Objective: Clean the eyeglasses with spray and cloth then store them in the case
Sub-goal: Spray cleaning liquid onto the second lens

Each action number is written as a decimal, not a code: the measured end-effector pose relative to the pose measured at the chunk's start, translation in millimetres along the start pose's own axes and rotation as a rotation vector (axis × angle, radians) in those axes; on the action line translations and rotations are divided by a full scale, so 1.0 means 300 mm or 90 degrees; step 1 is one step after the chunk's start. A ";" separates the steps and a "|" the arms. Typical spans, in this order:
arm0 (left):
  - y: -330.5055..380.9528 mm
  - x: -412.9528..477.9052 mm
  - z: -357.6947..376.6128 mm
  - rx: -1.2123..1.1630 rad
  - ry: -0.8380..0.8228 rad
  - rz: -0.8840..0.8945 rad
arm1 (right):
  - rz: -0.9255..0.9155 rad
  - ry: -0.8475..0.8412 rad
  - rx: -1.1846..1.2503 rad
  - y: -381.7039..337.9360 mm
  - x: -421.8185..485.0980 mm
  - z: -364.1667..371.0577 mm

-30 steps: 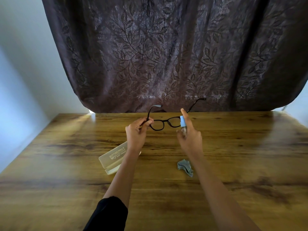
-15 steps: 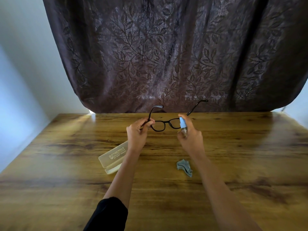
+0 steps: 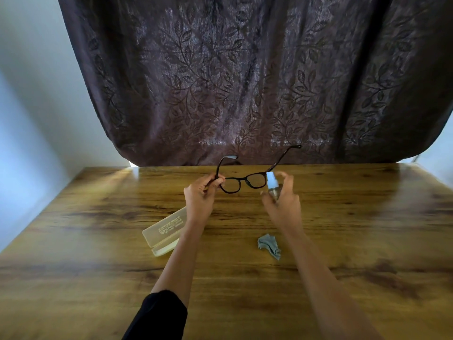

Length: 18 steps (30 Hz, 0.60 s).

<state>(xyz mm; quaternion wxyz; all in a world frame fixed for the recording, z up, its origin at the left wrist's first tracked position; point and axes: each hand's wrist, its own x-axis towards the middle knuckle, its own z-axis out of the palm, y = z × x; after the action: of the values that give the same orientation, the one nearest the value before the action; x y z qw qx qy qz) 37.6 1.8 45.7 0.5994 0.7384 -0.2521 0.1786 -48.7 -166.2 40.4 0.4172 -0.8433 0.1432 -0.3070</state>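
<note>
- A dark curtain with a leaf pattern hangs behind the far edge of a wooden table.
- 2 bare forearms reach out over the table; the left one shows a black sleeve near the bottom edge.
- A pale, translucent case lies open on the table, partly under the left wrist.
- The left hand pinches the black eyeglasses at the frame's left end, holding them above the table with both temples open and pointing away toward the curtain.
- The right hand is wrapped around a small spray bottle, its pale blue top just beside the right lens; the index finger is lifted off the top.
- A crumpled grey cloth lies on the table beside the right forearm, apart from the case.
</note>
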 end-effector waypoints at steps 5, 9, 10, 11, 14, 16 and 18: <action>-0.006 -0.008 0.007 -0.007 0.011 -0.014 | 0.074 0.081 -0.049 0.088 0.001 -0.015; -0.004 -0.018 0.023 -0.042 0.016 -0.040 | 0.147 0.101 -0.038 0.160 -0.008 -0.042; -0.006 -0.020 0.027 -0.046 0.015 -0.045 | 0.180 0.105 -0.016 0.169 -0.013 -0.049; -0.009 -0.021 0.031 -0.043 0.014 -0.048 | 0.213 0.111 0.004 0.179 -0.016 -0.054; -0.021 -0.018 0.037 -0.029 0.009 -0.048 | 0.262 0.129 0.011 0.208 -0.022 -0.060; -0.026 -0.018 0.039 -0.022 0.005 -0.053 | 0.287 0.137 0.012 0.222 -0.023 -0.058; -0.029 -0.018 0.039 -0.016 0.001 -0.062 | 0.308 0.136 0.019 0.230 -0.024 -0.055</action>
<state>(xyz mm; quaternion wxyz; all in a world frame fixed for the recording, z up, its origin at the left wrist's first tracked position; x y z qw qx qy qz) 37.8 -7.4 33.3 0.6171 0.7419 -0.2173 0.1465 -63.7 -214.8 -9.4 0.4736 -0.7411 0.3792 -0.2875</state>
